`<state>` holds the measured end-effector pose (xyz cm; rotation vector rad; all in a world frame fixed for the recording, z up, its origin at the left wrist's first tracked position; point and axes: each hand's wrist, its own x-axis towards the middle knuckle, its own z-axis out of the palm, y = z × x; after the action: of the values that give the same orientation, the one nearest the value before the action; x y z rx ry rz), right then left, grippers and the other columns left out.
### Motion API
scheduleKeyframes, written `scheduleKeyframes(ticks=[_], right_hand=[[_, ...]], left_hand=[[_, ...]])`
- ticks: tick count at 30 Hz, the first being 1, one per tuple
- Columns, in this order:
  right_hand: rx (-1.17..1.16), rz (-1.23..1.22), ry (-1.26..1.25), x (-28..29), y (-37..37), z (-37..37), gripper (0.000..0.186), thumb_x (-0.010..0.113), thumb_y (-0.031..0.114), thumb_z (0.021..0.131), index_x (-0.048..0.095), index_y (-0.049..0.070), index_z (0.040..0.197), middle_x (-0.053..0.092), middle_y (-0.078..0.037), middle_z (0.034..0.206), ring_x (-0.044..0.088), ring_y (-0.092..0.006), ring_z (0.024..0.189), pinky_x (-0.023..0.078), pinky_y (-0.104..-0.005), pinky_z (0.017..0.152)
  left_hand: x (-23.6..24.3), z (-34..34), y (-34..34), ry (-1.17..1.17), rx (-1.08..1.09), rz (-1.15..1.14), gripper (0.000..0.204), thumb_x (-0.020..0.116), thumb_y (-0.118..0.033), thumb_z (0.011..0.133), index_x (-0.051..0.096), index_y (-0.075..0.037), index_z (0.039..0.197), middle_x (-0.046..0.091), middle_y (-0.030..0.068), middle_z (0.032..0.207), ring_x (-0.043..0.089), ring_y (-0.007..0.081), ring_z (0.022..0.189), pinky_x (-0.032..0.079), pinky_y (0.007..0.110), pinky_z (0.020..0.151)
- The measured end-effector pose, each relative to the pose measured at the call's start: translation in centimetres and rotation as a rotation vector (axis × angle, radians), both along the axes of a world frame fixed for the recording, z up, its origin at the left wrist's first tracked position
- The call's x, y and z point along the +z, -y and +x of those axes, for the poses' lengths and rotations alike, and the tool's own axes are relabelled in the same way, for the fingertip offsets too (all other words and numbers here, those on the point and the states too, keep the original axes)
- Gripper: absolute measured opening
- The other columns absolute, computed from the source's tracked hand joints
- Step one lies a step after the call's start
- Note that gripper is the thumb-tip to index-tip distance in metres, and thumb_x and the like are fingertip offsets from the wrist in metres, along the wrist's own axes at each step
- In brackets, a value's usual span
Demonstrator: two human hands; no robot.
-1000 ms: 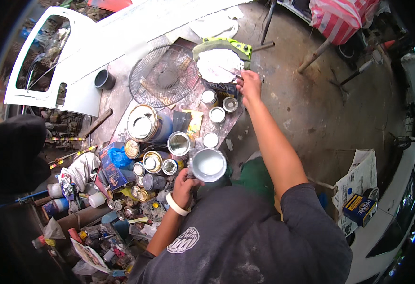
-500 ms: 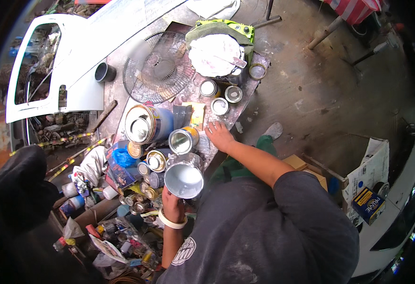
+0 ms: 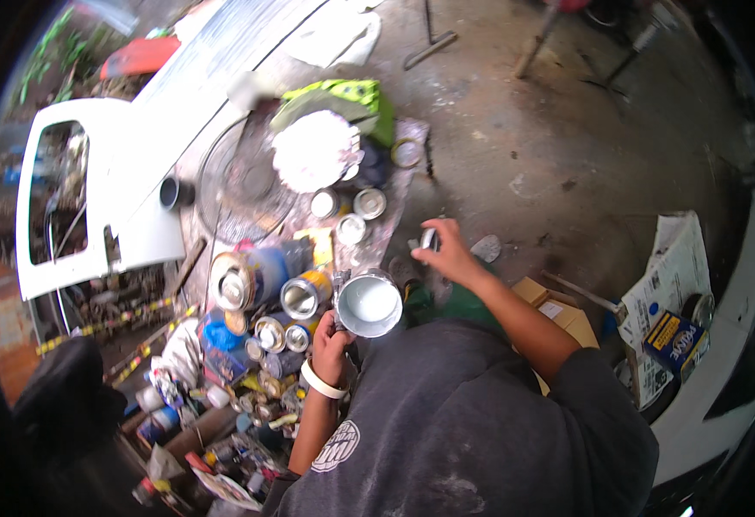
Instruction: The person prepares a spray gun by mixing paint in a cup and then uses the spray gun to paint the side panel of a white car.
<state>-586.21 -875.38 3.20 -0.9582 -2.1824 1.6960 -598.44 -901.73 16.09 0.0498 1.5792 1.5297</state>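
My left hand (image 3: pixel 332 351) grips the side of a paint-smeared grey cup (image 3: pixel 369 306) whose inside is whitish, with pale liquid in it. To its right, my right hand (image 3: pixel 450 252) is raised beyond the table edge. Its thumb and fingers pinch a small silver, lid-like piece (image 3: pixel 430 240), seen nearly edge-on. Left of the cup stand an open can with a yellow side (image 3: pixel 306 295) and a large blue-sided can (image 3: pixel 265 276). Several smaller cans, among them a silver-topped one (image 3: pixel 353 229), stand farther back on the stained table (image 3: pixel 392 200).
A wire fan guard (image 3: pixel 214 194) lies behind the cans, beside a whitish paint-covered heap (image 3: pixel 313 151). At the left are a white car door (image 3: pixel 149 215) and a dark cup (image 3: pixel 176 193). Cardboard boxes (image 3: pixel 558 314) and a blue box (image 3: pixel 675 345) sit at the right.
My right hand has lifted off the table edge and moved right, now pinching the small silver piece. The cup in my left hand has moved right and slightly up. The view has shifted.
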Motion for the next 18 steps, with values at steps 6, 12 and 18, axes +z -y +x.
scheduleKeyframes(ticks=[6,12,18], right_hand=[[-0.530,-0.264,-0.532,10.4,-13.2,12.9,0.048,0.081,0.011,0.073,0.046,0.006,0.105,0.044,-0.018,0.127,0.047,-0.0274,0.125,0.041,-0.0423,0.102],[-0.187,0.698,-0.255,22.7,-17.8,22.6,0.049,0.079,0.019,0.073,0.050,0.006,0.111,0.047,-0.019,0.133,0.046,-0.0348,0.126,0.038,-0.0464,0.104],[-0.214,0.843,-0.038,23.3,-23.2,30.1,0.054,0.077,0.031,0.074,0.059,0.006,0.118,0.049,-0.014,0.139,0.047,-0.0333,0.120,0.041,-0.0454,0.101]], left_hand=[[-0.8,3.4,-15.0,0.103,-0.347,0.095,0.031,0.053,-0.004,0.078,0.055,0.003,0.109,0.064,0.0089,0.094,0.062,0.0183,0.084,0.050,0.032,0.081],[-2.3,10.2,-30.3,0.142,-0.708,0.210,0.028,0.051,-0.003,0.079,0.054,0.003,0.107,0.066,0.0117,0.094,0.064,0.0213,0.084,0.050,0.033,0.082],[-0.3,18.4,-44.1,0.129,-1.034,0.115,0.037,0.053,-0.010,0.077,0.057,0.001,0.112,0.065,0.0085,0.099,0.062,0.0171,0.089,0.048,0.029,0.080]])
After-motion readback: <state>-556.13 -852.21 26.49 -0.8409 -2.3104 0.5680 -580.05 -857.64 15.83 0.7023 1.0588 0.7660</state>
